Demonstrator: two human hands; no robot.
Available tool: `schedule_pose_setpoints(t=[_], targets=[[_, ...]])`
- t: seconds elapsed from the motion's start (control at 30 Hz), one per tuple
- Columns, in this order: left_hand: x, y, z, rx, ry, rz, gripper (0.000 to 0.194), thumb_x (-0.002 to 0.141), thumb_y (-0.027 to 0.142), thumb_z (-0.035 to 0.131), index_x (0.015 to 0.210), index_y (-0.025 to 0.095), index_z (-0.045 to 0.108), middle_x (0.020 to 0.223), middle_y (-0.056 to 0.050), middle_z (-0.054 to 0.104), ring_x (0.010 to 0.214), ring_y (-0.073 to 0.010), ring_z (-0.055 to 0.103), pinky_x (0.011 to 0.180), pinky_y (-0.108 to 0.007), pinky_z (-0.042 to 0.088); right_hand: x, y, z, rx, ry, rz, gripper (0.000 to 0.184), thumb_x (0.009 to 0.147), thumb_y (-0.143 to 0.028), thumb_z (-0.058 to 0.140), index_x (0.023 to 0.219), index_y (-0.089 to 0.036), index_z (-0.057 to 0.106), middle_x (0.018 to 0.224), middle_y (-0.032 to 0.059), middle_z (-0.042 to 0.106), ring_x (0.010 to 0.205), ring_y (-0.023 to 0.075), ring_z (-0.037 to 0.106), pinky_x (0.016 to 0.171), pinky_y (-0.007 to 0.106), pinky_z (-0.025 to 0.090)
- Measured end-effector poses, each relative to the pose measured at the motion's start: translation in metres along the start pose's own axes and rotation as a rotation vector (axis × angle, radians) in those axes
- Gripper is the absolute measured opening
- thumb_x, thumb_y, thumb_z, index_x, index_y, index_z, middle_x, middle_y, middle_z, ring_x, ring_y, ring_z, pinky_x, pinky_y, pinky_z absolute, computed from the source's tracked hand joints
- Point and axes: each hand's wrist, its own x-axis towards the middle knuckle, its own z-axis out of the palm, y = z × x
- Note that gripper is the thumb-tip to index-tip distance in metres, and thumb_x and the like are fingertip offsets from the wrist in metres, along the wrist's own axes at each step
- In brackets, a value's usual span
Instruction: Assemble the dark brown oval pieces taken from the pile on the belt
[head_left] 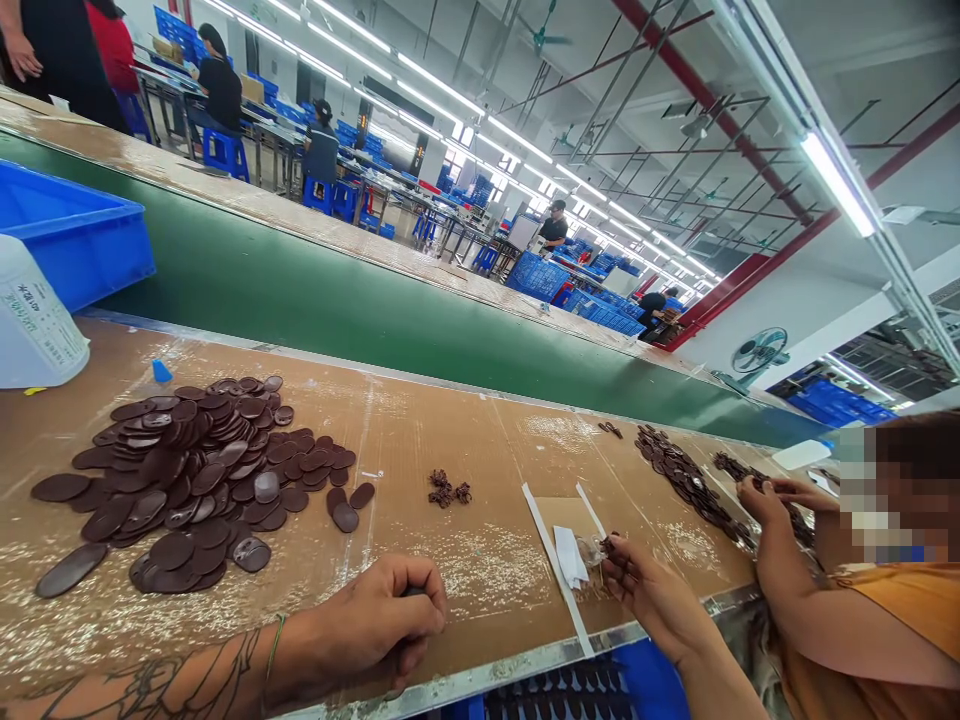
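My left hand (375, 622), on a tattooed forearm, rests on the brown worktable (465, 440) near its front edge. Its fingers are curled into a fist round a small dark piece that barely shows. My right hand (646, 585) is further right, with its fingers pinched on a small dark piece beside a clear bag and white paper strips (570, 555). A big heap of dark brown oval discs (202, 470) lies to the left of my left hand. A small cluster of dark bits (448, 490) sits between my hands, further back.
A co-worker in an orange top sits at my right, their hands (765, 495) at a row of brown discs (686, 480). Behind the table runs a green conveyor belt (360, 300). A blue bin (75, 235) and a white jug (34, 320) stand at the left. More workers sit further back.
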Motion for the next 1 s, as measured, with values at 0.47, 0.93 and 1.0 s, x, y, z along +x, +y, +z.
schedule_pose_setpoints(t=[0.47,0.93,1.0], targets=[[0.001,-0.001,-0.001,0.01,-0.003,-0.001,0.021,0.06,0.035,0.061,0.074,0.021,0.054,0.043,0.007,0.049,0.04,-0.0075,0.038,0.04,-0.018,0.037,0.004,0.002,-0.003,-0.013,-0.007,-0.009,0.033,0.059,-0.023,0.095,0.084,-0.014,0.076,0.076,0.0037,0.073,0.065,0.0154,0.066,0.052,0.022,0.058],[0.002,-0.006,-0.006,-0.031,-0.036,0.012,0.022,0.068,0.036,0.065,0.078,0.02,0.056,0.048,0.007,0.048,0.041,-0.007,0.038,0.04,-0.018,0.039,-0.01,-0.007,-0.002,-0.001,0.039,-0.027,0.037,0.055,-0.027,0.095,0.084,-0.016,0.074,0.076,0.0035,0.072,0.068,0.0168,0.066,0.051,0.024,0.057],[0.003,-0.009,-0.009,-0.08,-0.059,0.039,0.029,0.074,0.042,0.065,0.09,0.018,0.061,0.058,0.007,0.048,0.043,-0.0064,0.04,0.038,-0.018,0.032,-0.017,-0.004,-0.006,0.013,0.076,-0.071,0.038,0.053,-0.028,0.096,0.083,-0.019,0.074,0.077,0.0013,0.071,0.068,0.0151,0.065,0.053,0.022,0.058]])
